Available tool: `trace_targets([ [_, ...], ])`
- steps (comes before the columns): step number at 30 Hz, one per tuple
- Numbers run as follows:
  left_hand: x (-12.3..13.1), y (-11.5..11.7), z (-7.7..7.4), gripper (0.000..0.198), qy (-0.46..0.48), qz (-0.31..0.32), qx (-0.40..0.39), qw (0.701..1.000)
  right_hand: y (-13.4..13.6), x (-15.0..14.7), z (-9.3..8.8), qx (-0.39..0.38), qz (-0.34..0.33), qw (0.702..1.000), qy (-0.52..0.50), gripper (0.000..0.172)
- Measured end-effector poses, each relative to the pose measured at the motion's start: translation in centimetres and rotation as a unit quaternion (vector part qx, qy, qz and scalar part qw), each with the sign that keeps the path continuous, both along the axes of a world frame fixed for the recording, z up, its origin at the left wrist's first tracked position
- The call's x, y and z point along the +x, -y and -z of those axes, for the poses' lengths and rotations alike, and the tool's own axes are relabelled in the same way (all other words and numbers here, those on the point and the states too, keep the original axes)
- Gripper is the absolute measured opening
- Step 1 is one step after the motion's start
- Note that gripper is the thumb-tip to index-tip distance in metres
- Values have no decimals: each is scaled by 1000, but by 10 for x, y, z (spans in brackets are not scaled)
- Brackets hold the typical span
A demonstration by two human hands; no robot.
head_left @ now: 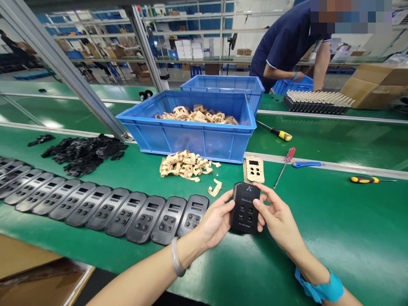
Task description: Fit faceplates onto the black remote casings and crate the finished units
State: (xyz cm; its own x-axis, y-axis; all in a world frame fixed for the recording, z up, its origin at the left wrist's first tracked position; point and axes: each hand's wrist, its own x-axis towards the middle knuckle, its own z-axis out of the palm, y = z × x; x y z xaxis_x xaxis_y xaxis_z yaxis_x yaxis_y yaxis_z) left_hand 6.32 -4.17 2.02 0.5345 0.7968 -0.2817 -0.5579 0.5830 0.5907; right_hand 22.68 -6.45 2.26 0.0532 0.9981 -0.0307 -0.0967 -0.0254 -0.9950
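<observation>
Between my two hands is a black plastic device cover (245, 208) with four button holes and small white print on its face. My left hand (216, 219) grips its left edge, thumb on the front. On the right side my right hand (276, 214) holds the cover too, with the thumb on its face and a finger at the top corner. Just beyond it lies a stack of tan panel stickers (255, 170) with matching cutouts. To the left, a long row of black device covers (165, 223) lies overlapped on the green bench.
A blue crate (191, 136) of tan paper scraps stands behind a loose scrap pile (185, 165). Black parts (84, 153) are heaped left. Screwdrivers (288, 159) and a blue pen-like tool (307, 164) lie right. Another person (287, 46) bends over the far bench near a carton (376, 85).
</observation>
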Motion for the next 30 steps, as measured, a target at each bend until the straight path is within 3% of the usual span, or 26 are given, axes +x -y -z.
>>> trace_targets([
  [23,4,3,0,35,-24,-13,10,1000,1,0,7,17,9,999,37,43],
  [30,4,5,4,47,-41,-7,57,998,1,-2,6,14,17,999,43,44],
])
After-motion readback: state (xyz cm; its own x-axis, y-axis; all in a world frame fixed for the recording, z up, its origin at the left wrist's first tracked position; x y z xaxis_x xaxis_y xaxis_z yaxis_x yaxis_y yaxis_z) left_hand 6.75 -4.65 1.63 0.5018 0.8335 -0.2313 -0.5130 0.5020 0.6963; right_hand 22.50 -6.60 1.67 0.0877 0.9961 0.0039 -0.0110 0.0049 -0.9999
